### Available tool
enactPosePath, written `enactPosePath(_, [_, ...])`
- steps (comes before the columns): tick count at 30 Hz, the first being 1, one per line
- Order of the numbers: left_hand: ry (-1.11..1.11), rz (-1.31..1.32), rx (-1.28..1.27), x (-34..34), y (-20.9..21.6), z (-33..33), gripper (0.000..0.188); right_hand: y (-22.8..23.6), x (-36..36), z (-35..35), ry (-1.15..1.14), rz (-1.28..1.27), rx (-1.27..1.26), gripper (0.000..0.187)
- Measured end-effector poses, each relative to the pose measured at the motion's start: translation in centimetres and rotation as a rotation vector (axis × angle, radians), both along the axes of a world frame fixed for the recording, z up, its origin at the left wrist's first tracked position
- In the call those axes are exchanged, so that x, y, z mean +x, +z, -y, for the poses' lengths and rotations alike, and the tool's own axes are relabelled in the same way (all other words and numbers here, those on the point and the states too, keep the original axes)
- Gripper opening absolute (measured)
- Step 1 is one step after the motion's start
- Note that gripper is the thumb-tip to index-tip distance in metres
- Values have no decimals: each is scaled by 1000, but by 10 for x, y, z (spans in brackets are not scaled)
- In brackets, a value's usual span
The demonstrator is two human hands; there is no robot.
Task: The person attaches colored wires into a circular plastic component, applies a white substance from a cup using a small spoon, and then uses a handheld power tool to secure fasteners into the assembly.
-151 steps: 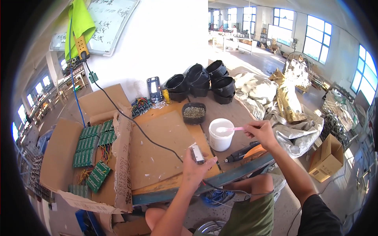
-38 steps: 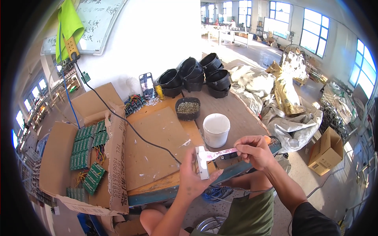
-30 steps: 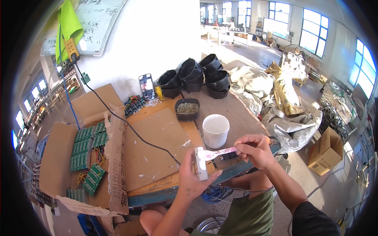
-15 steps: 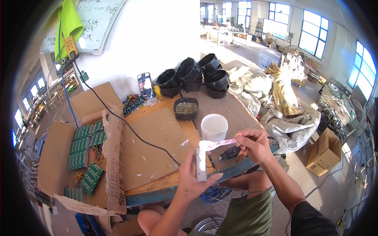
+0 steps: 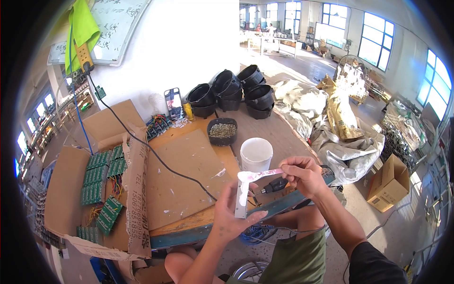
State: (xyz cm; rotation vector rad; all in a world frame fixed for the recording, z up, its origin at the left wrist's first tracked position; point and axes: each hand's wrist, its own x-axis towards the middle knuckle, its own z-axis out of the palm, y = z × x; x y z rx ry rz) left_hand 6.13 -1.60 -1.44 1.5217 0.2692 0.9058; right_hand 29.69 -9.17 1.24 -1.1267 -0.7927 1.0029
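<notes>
In my left hand (image 5: 228, 211) is a narrow grey-white strip (image 5: 240, 208), held nearly upright between thumb and fingers. White paste (image 5: 243, 191) covers its upper part. My right hand (image 5: 302, 176) pinches one end of a flat pinkish stick (image 5: 270, 173), whose other end, coated white, touches the top of the strip. Right behind the stick stands a white plastic cup (image 5: 256, 156); I cannot see how much is in it. A dark-handled tool (image 5: 273, 186) lies below the stick near the table's front edge, partly hidden by it.
A cardboard box (image 5: 138, 199) of green circuit boards (image 5: 110, 214) stands left, and a black cable (image 5: 161, 158) crosses the board-covered table. Farther back are a black bowl of small metal parts (image 5: 222, 132), a phone (image 5: 174, 103) and several black tubs (image 5: 227, 85). Sacks (image 5: 350, 156) lie right.
The strip in my left hand has tilted slightly, its face turning more edge-on. The stick's coated end has shifted a little down along with it. Both grips stay the same.
</notes>
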Motion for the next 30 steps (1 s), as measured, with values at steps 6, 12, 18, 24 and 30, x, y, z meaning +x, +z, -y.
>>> enactPosePath(6, [-40, 30, -25, 1, 2, 0, 74, 0, 3, 0, -20, -30, -24, 14])
enactPosePath(12, [49, 0, -62, 3, -3, -1, 71, 12, -6, 7, -48, -93, 12, 13])
enactPosePath(18, [190, 41, -33, 10, -6, 5, 80, 4, -27, 19, 16, -175, -44, 13])
enactPosePath(24, [188, 78, -4, 5, -8, 3, 81, -14, -44, 30, 44, -141, -48, 12])
enactPosePath(30, [178, 48, -1, 0, -9, 3, 84, -26, -47, 40, 67, -122, 3, 11])
